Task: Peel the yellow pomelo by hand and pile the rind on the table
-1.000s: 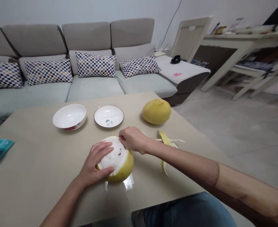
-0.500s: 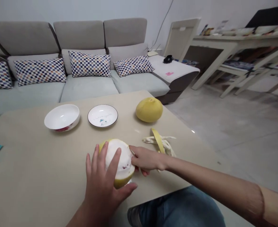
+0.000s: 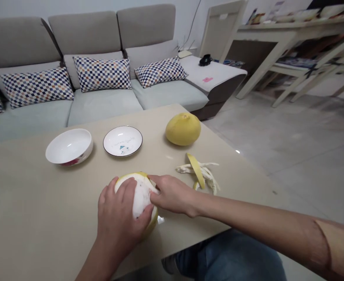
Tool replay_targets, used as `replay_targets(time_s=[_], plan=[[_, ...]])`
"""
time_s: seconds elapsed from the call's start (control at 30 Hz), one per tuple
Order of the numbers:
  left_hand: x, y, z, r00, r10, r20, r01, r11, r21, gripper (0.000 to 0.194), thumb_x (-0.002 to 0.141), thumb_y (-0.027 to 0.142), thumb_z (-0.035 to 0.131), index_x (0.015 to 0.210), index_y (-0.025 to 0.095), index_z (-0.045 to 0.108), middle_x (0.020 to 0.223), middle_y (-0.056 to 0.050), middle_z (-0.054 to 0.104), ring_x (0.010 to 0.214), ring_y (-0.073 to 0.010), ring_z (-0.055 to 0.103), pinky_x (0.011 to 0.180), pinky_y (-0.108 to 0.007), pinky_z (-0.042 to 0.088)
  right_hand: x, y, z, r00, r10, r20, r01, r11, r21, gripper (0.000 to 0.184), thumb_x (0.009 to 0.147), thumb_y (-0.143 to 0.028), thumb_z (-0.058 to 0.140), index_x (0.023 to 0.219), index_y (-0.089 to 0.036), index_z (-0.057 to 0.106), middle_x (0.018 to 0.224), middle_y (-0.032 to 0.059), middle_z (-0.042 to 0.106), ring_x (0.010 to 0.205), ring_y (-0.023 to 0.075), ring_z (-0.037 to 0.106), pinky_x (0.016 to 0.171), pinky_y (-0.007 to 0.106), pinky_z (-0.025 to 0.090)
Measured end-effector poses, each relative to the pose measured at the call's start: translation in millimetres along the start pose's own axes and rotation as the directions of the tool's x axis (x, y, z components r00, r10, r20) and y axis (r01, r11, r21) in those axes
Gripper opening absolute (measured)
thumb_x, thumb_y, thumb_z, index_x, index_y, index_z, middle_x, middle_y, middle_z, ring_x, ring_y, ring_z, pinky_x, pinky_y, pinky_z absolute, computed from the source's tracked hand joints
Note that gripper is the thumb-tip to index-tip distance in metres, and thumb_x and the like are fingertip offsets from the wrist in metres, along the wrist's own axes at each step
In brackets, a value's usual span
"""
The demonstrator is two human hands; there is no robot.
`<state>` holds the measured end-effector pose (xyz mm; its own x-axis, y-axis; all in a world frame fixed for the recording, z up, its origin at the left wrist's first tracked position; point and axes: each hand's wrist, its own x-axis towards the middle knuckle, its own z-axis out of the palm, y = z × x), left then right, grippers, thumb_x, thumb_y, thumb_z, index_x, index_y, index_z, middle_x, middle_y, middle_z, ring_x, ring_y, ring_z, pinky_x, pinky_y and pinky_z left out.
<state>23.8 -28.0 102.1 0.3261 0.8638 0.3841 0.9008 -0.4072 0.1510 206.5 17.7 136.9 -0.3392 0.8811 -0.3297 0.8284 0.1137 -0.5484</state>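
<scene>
Currently, the left hand [image 3: 117,212] curves over and holds a round, partly peeled, yellow-rinded fruit [image 3: 141,197] on the glossy beige table [image 3: 57,203]; the right hand [image 3: 172,194] pinches white pith [image 3: 154,189] at the fruit's right side, near yellow and white peel strips [image 3: 196,170].

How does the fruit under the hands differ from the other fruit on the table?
The held fruit is white over much of its top, while the other fruit looks yellow all over where visible. The left hand and right hand touch the held fruit; no hand touches the other fruit. Both are rounded and show yellow skin.
</scene>
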Motion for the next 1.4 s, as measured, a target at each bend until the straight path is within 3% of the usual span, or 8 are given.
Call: replay_targets(time_s=[0.17, 0.3, 0.47, 0.63, 0.83, 1.03, 1.23, 1.4], plan=[[-15, 8, -0.7, 0.986, 0.118, -0.115, -0.119, 0.993, -0.002, 0.048, 0.084, 0.046, 0.060, 0.122, 0.018, 0.058, 0.124, -0.008, 0.068, 0.124, -0.0433, 0.049, 0.096, -0.056, 0.039, -1, -5, -11, 0.976, 0.045, 0.214, -0.031, 0.997, -0.068, 0.048, 0.075, -0.029, 0.057, 0.120, -0.014, 0.058, 0.105, 0.0144, 0.072, 0.090, 0.0286, 0.067, 0.069, 0.030, 0.045], [-19, 13, 0.6, 0.971, 0.158, -0.177, -0.169, 0.985, -0.046, 0.045, 0.084, 0.045, 0.060, 0.121, 0.019, 0.061, 0.123, -0.006, 0.069, 0.125, -0.0437, 0.049, 0.101, -0.057, 0.036, -6, 0, -1, 0.977, 0.062, 0.203, -0.051, 0.997, -0.059, 0.048, 0.076, -0.024, 0.056, 0.122, -0.008, 0.054, 0.110, 0.0200, 0.070, 0.093, 0.0311, 0.067, 0.071, 0.031, 0.046], [-18, 11, -0.1, 0.960, 0.215, -0.179, -0.222, 0.975, -0.021, 0.047, 0.082, 0.044, 0.063, 0.123, 0.020, 0.061, 0.123, -0.005, 0.069, 0.124, -0.0420, 0.051, 0.101, -0.055, 0.037, -12, 10, 10, 0.990, -0.020, 0.142, 0.008, 0.997, 0.079, 0.044, 0.080, -0.022, 0.053, 0.123, -0.011, 0.051, 0.103, 0.0139, 0.070, 0.086, 0.0238, 0.066, 0.072, 0.028, 0.046], [-19, 10, -2.4, 0.965, 0.191, -0.181, -0.196, 0.980, -0.015, 0.044, 0.083, 0.041, 0.063, 0.121, 0.019, 0.061, 0.121, -0.006, 0.070, 0.123, -0.0414, 0.051, 0.099, -0.054, 0.040, -8, 21, 6, 0.979, -0.156, 0.134, 0.134, 0.978, 0.157, 0.040, 0.083, -0.024, 0.052, 0.122, -0.013, 0.053, 0.098, 0.0094, 0.069, 0.081, 0.0193, 0.062, 0.072, 0.027, 0.046], [-19, 5, -3.6, 0.968, 0.220, -0.124, -0.220, 0.975, 0.016, 0.048, 0.082, 0.041, 0.063, 0.125, 0.021, 0.058, 0.123, -0.007, 0.068, 0.126, -0.0405, 0.048, 0.099, -0.054, 0.041, -7, 23, -15, 0.927, -0.139, 0.349, 0.103, 0.987, 0.121, 0.044, 0.088, -0.032, 0.047, 0.127, -0.012, 0.051, 0.074, 0.0032, 0.067, 0.055, 0.0156, 0.058, 0.054, 0.026, 0.043], [-21, 4, -3.9, 0.963, 0.243, -0.118, -0.242, 0.970, 0.019, 0.052, 0.080, 0.042, 0.065, 0.126, 0.021, 0.056, 0.122, -0.008, 0.068, 0.127, -0.0418, 0.046, 0.100, -0.057, 0.040, -6, 6, -13, 0.983, -0.054, 0.176, 0.094, 0.969, -0.228, 0.048, 0.081, -0.036, 0.054, 0.118, -0.006, 0.060, 0.100, 0.0226, 0.071, 0.089, 0.0349, 0.068, 0.068, 0.036, 0.047], [-20, 4, -3.9, 0.960, 0.251, -0.122, -0.253, 0.967, -0.004, 0.053, 0.078, 0.041, 0.067, 0.126, 0.020, 0.056, 0.121, -0.009, 0.068, 0.125, -0.0428, 0.048, 0.098, -0.058, 0.041, -6, 13, 3, 0.983, -0.046, 0.175, 0.041, 0.999, 0.028, 0.054, 0.082, -0.025, 0.051, 0.132, -0.005, 0.048, 0.115, 0.0226, 0.068, 0.099, 0.0309, 0.066, 0.077, 0.034, 0.048], [-18, -1, -3.2, 0.965, 0.240, -0.110, -0.244, 0.969, -0.027, 0.053, 0.079, 0.040, 0.067, 0.127, 0.021, 0.055, 0.124, -0.008, 0.067, 0.127, -0.0424, 0.047, 0.100, -0.058, 0.041, -2, 15, 0, 0.978, -0.110, 0.175, 0.094, 0.991, 0.099, 0.040, 0.083, -0.022, 0.050, 0.120, -0.008, 0.057, 0.099, 0.0136, 0.071, 0.083, 0.0221, 0.065, 0.071, 0.028, 0.047]])
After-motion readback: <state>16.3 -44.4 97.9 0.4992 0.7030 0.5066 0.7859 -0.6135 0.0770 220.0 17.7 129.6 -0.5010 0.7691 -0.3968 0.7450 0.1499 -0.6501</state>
